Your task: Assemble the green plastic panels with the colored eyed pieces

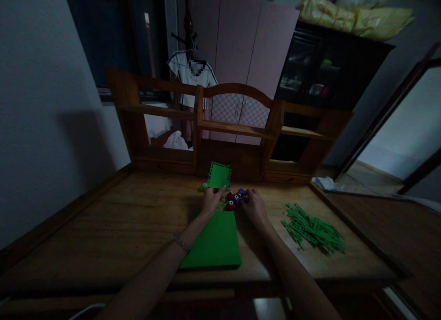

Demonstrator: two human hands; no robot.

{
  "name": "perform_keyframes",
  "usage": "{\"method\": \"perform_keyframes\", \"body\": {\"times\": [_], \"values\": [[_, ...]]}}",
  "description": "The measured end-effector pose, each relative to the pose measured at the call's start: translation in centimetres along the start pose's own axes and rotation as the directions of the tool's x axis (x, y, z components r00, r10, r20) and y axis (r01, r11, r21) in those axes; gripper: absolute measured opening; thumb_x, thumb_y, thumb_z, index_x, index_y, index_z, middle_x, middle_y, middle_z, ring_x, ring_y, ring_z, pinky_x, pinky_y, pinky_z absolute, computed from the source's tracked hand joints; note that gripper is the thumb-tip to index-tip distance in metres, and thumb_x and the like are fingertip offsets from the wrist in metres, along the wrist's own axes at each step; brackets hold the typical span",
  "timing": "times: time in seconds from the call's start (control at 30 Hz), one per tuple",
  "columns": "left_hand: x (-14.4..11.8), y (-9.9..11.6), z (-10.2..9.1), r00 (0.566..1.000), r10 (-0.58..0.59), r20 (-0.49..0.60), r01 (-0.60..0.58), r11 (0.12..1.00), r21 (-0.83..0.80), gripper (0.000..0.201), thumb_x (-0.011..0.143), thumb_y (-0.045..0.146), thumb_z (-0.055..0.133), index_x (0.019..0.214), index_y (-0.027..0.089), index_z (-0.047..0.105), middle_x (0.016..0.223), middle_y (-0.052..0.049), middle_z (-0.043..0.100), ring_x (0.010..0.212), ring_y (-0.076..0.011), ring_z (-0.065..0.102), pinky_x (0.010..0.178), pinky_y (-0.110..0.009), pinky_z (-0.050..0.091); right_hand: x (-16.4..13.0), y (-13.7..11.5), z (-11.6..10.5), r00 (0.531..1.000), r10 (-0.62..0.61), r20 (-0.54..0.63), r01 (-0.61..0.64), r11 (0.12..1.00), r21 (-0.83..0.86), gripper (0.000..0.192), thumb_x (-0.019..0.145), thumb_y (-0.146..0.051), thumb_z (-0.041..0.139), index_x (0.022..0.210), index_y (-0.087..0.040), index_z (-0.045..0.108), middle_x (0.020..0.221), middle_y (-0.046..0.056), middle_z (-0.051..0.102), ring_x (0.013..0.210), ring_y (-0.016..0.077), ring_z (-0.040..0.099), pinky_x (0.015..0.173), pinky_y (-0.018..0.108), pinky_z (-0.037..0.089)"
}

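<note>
I see the left hand (210,202) with fingers clamped on a green card (219,174), beyond the green pad (217,242) near the tabletop's (155,223) front edge; I can't tell whether the right hand (255,207) grips purple pieces (241,191).

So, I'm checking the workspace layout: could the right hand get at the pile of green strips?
Probably yes: the green strips lie to the right of the right hand on the same tabletop, and no object shows between them.
</note>
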State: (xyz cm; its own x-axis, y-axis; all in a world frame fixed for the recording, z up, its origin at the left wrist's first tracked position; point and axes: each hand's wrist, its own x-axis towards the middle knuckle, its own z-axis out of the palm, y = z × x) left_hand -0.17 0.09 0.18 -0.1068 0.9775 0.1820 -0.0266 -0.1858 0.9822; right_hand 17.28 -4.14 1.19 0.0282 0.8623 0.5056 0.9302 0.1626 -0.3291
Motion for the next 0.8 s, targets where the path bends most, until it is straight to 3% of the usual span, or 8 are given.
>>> {"method": "perform_keyframes", "body": {"times": [0.1, 0.43, 0.63, 0.8], "values": [[0.08, -0.22, 0.06, 0.999, 0.053, 0.003, -0.053, 0.998, 0.035, 0.037, 0.069, 0.049, 0.063, 0.074, 0.013, 0.061, 0.057, -0.001, 0.059, 0.045, -0.0117, 0.052, 0.047, -0.022, 0.039, 0.02, 0.16, 0.29, 1.0, -0.003, 0.0, 0.003, 1.0, -0.006, 0.012, 0.078, -0.018, 0.052, 0.09, -0.018, 0.056, 0.088, 0.007, 0.055, 0.078, 0.0182, 0.054, 0.067, 0.025, 0.036], [0.04, -0.14, -0.03, 0.999, 0.051, 0.008, -0.051, 0.998, 0.028, 0.036, 0.069, 0.048, 0.063, 0.073, 0.012, 0.06, 0.056, 0.0, 0.057, 0.046, -0.0115, 0.051, 0.046, -0.022, 0.039, -0.06, -0.09, -0.04, 1.0, 0.009, -0.009, -0.008, 0.998, 0.059, 0.01, 0.076, -0.017, 0.054, 0.085, -0.018, 0.055, 0.084, 0.006, 0.057, 0.075, 0.0179, 0.054, 0.065, 0.024, 0.037], [-0.02, -0.03, 0.04, 0.999, 0.043, 0.002, -0.043, 0.999, 0.021, 0.037, 0.068, 0.049, 0.064, 0.073, 0.012, 0.061, 0.056, -0.001, 0.058, 0.047, -0.0121, 0.052, 0.047, -0.022, 0.039, 0.14, -0.57, -0.38, 0.998, 0.004, -0.063, 0.015, 0.955, 0.298, 0.011, 0.079, -0.026, 0.054, 0.088, -0.019, 0.056, 0.082, 0.004, 0.062, 0.075, 0.0173, 0.058, 0.066, 0.025, 0.041], [-0.22, 0.34, 0.02, 1.0, 0.018, -0.005, -0.018, 1.0, 0.024, 0.037, 0.067, 0.048, 0.066, 0.071, 0.012, 0.061, 0.055, -0.001, 0.059, 0.047, -0.0121, 0.053, 0.047, -0.021, 0.039, 0.67, -0.52, -0.1, 0.997, 0.044, -0.068, 0.002, 0.83, 0.557, 0.024, 0.079, -0.038, 0.058, 0.092, -0.018, 0.058, 0.081, 0.004, 0.064, 0.07, 0.0165, 0.061, 0.061, 0.025, 0.046]]}}
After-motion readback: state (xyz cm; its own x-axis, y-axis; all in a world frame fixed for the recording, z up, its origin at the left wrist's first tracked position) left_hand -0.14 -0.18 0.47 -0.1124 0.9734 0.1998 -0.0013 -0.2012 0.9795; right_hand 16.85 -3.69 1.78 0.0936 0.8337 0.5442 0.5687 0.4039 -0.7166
